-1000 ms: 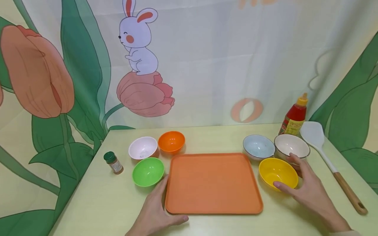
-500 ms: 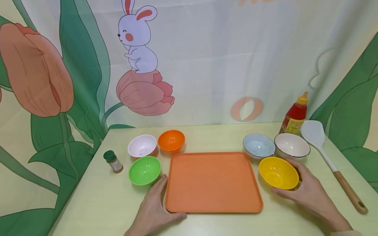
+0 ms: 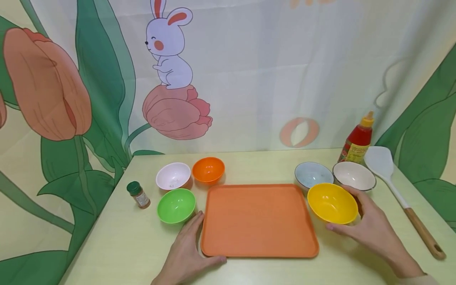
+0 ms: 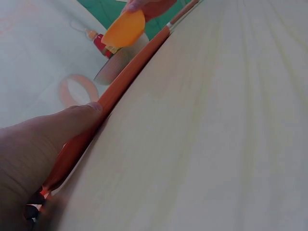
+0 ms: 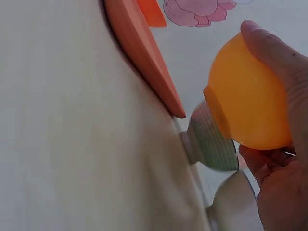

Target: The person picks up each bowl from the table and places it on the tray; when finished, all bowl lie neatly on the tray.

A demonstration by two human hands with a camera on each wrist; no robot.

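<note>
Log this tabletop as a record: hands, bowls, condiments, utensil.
Left hand: touching the orange tray
Right hand: holding the yellow bowl, raised off the table
Left bowls: white bowl, orange bowl, green bowl
Right bowls: light blue bowl, dark-rimmed cream bowl
Condiments: green-capped spice jar, far left; red sauce bottle, behind the cream bowl
Utensil: wooden-handled white spatula, far right

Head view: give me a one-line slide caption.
Right hand holds a yellow bowl above the table beside an orange tray while the left hand touches the tray's near-left corner.
</note>
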